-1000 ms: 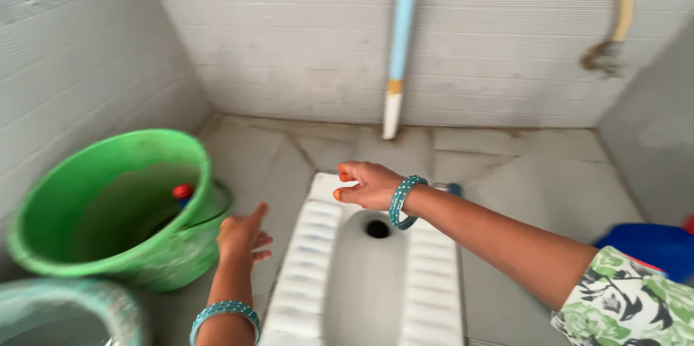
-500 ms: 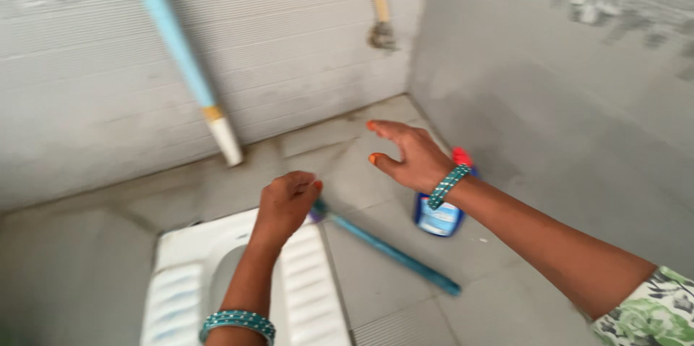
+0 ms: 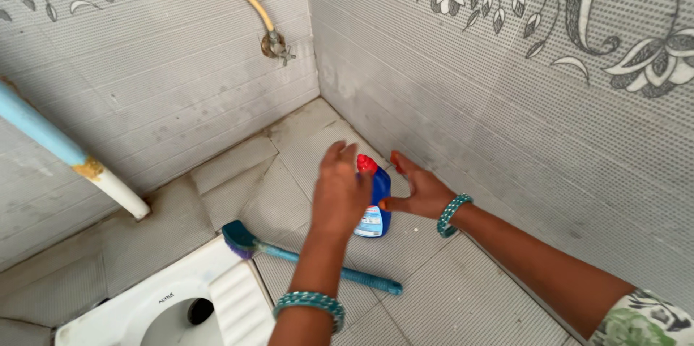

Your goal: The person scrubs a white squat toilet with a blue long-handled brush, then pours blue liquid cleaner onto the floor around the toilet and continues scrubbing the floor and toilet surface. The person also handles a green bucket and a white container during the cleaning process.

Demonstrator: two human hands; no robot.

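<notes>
A blue bottle [image 3: 377,201] with a red cap [image 3: 366,164] and a white label stands on the grey tiled floor close to the right wall. My left hand [image 3: 338,190] hovers in front of its left side, fingers stretched and apart, hiding part of the bottle. My right hand [image 3: 423,190] is spread on the bottle's right side, with the thumb at or very near its body. Neither hand is closed around it. Both wrists wear teal bead bangles.
A teal toilet brush [image 3: 318,263] lies on the floor just nearer me than the bottle. A white squat toilet pan [image 3: 144,310] sits at the lower left. A blue-and-white pipe [image 3: 65,158] runs down the back wall, and a tap [image 3: 275,44] with a yellow hose is near the corner.
The view swung right, from the green bucket and pan to the corner. Both hands moved over to the blue bottle, and now sit on either side of it.
</notes>
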